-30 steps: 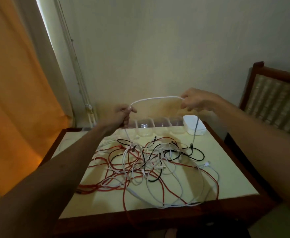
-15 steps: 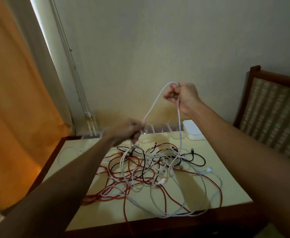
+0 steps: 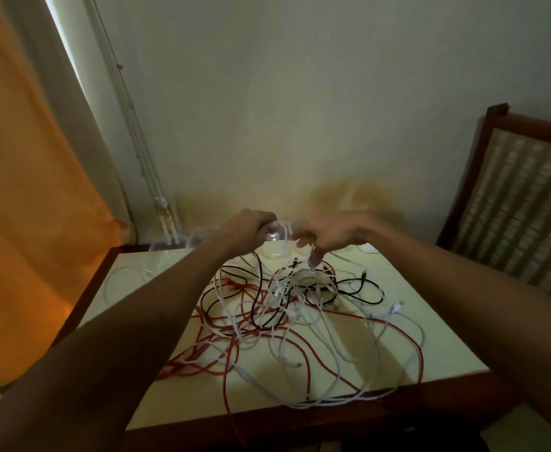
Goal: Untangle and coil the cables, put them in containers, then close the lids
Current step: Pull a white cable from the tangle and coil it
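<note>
Against a pale wall, between an orange curtain (image 3: 29, 203) and a wooden chair (image 3: 522, 203), stands a cream-topped table (image 3: 430, 347) with a dark wood rim. Red, black and white cables (image 3: 287, 308) sprawl across it in one loose tangle. Above its far side the left hand (image 3: 246, 228) curls around a loop of white cable (image 3: 279, 231), while the right hand (image 3: 329, 236), blurred, hangs just beside it, fingers spread and pointing down, its hold unclear.
</note>
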A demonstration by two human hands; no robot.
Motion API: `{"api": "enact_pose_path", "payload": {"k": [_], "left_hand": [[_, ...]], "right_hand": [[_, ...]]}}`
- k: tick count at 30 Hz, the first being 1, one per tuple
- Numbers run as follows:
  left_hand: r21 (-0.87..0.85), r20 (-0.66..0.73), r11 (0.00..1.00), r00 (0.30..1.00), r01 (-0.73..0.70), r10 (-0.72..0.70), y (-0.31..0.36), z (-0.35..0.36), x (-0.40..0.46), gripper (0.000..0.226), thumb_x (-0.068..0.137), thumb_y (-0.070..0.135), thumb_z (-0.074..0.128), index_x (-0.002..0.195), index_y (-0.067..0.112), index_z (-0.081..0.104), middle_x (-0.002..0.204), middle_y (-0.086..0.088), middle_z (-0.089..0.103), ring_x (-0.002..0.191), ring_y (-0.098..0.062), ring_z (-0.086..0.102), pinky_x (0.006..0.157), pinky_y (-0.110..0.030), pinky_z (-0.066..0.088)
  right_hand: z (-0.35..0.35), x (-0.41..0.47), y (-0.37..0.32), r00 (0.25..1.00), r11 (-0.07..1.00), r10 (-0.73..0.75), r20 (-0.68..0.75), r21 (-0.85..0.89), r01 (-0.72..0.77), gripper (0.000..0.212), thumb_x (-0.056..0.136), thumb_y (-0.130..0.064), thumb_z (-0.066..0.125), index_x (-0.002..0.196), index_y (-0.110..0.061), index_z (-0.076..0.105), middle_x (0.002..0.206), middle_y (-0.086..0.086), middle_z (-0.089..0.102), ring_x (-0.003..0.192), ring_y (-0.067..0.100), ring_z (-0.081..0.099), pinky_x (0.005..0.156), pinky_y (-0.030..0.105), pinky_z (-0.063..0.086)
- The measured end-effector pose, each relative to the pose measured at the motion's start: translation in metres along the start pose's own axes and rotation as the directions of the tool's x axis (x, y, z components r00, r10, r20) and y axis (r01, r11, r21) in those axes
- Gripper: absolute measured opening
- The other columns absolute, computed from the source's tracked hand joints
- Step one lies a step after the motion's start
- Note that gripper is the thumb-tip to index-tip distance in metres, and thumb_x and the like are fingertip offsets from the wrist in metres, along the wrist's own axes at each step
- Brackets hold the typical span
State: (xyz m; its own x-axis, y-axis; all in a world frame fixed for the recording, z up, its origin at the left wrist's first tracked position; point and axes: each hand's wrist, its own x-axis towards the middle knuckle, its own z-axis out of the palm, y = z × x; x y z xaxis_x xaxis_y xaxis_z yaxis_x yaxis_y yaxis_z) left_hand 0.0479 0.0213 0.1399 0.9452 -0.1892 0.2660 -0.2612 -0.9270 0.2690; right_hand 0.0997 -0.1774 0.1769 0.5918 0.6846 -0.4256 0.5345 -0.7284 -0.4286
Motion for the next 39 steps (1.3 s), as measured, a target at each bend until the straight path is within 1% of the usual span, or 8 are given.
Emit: {"api": "enact_pose_path", "payload": {"k": [6, 12, 15, 18, 25, 32, 36, 39], "left_hand": [[0.087, 0.064, 0.995, 0.997, 0.047, -0.053, -0.008, -0.002, -0.003, 0.023, 0.102, 0.028, 0.045, 0.09, 0.018, 0.062, 0.085, -0.006, 0.065, 0.071, -0.018, 0.049, 0.061, -0.03, 0.03], [-0.063, -0.006, 0.997, 0.999, 0.033, -0.033, -0.001, 0.012, -0.02, 0.024, 0.101, 0.026, 0.049, 0.098, 0.014, 0.069, 0.08, 0.0, 0.062, 0.073, -0.022, 0.056, 0.057, -0.029, 0.03], [-0.213, 0.008, 0.974, 0.997, 0.078, -0.078, -0.019, 0.032, -0.035, 0.022, 0.1, 0.029, 0.051, 0.095, 0.015, 0.067, 0.083, -0.003, 0.067, 0.074, -0.019, 0.06, 0.065, -0.033, 0.044], [-0.146, 0.03, 0.962, 0.973, 0.232, -0.23, -0.037, 0.062, -0.065, 0.018, 0.097, 0.031, 0.054, 0.109, 0.02, 0.062, 0.098, -0.002, 0.068, 0.088, -0.019, 0.063, 0.076, -0.033, 0.049], [0.194, 0.333, 0.837, 0.768, 0.512, -0.547, -0.082, 0.143, -0.138, 0.045, 0.092, 0.044, 0.052, 0.134, 0.029, 0.047, 0.141, 0.004, 0.049, 0.128, -0.018, 0.047, 0.11, -0.053, 0.028], [-0.029, -0.194, 0.936, 0.917, 0.35, -0.349, -0.057, 0.139, -0.111, 0.029, 0.098, 0.037, 0.045, 0.117, 0.023, 0.064, 0.115, 0.004, 0.07, 0.112, -0.018, 0.062, 0.115, -0.054, 0.011], [0.087, -0.046, 0.979, 0.982, 0.185, -0.182, -0.043, 0.125, -0.089, 0.034, 0.096, 0.028, 0.048, 0.128, 0.032, 0.059, 0.12, 0.005, 0.067, 0.118, -0.018, 0.057, 0.113, -0.053, 0.014], [-0.132, 0.229, 0.98, 0.967, 0.148, -0.115, -0.037, 0.116, -0.078, 0.038, 0.075, 0.022, 0.052, 0.105, 0.032, 0.073, 0.107, 0.011, 0.072, 0.105, -0.012, 0.063, 0.102, -0.038, 0.038]], "right_hand": [[-0.024, 0.007, 0.012, 0.935, 0.917, -0.164, 0.315, 0.398, 0.027, 0.083, 0.062, -0.024, 0.083, 0.14, -0.029, 0.052, 0.142, 0.002, 0.056, 0.138, 0.02, 0.044, 0.118, 0.046, 0.021], [0.002, 0.02, -0.015, 0.998, 0.88, 0.02, 0.062, 0.473, -0.047, 0.032, 0.095, -0.032, 0.064, 0.115, -0.007, 0.061, 0.094, 0.013, 0.068, 0.079, 0.021, 0.068, 0.076, 0.037, 0.055], [0.028, 0.034, -0.015, 0.987, 0.834, 0.075, -0.144, 0.552, 0.017, 0.022, 0.101, -0.019, 0.054, 0.096, -0.002, 0.068, 0.065, 0.001, 0.046, 0.047, 0.009, 0.039, 0.044, 0.023, 0.034], [0.047, 0.039, -0.004, 0.963, 0.769, 0.088, -0.255, 0.632, 0.097, 0.024, 0.101, -0.017, 0.052, 0.094, -0.002, 0.07, 0.057, -0.004, 0.037, 0.046, 0.009, 0.028, 0.042, 0.022, 0.022], [0.077, 0.028, 0.039, 0.942, -0.07, 0.092, -0.323, 0.941, 0.33, 0.028, 0.084, -0.016, 0.047, 0.063, -0.007, 0.063, 0.04, -0.008, 0.023, 0.03, 0.005, 0.016, 0.037, 0.019, 0.006], [0.127, 0.024, 0.071, 0.976, 0.146, 0.071, -0.206, 0.97, 0.194, 0.023, 0.079, -0.013, 0.05, 0.07, -0.001, 0.067, 0.044, -0.002, 0.028, 0.036, 0.01, 0.02, 0.037, 0.021, 0.02], [0.135, 0.029, 0.068, 0.983, 0.237, -0.005, -0.181, 0.955, 0.177, 0.03, 0.091, -0.006, 0.043, 0.091, -0.002, 0.073, 0.052, 0.001, 0.032, 0.039, 0.01, 0.024, 0.041, 0.022, 0.02], [0.127, 0.032, 0.056, 0.978, 0.165, 0.01, -0.209, 0.965, 0.205, 0.025, 0.093, -0.008, 0.047, 0.097, 0.001, 0.069, 0.055, 0.0, 0.035, 0.043, 0.01, 0.027, 0.042, 0.023, 0.024]]}}
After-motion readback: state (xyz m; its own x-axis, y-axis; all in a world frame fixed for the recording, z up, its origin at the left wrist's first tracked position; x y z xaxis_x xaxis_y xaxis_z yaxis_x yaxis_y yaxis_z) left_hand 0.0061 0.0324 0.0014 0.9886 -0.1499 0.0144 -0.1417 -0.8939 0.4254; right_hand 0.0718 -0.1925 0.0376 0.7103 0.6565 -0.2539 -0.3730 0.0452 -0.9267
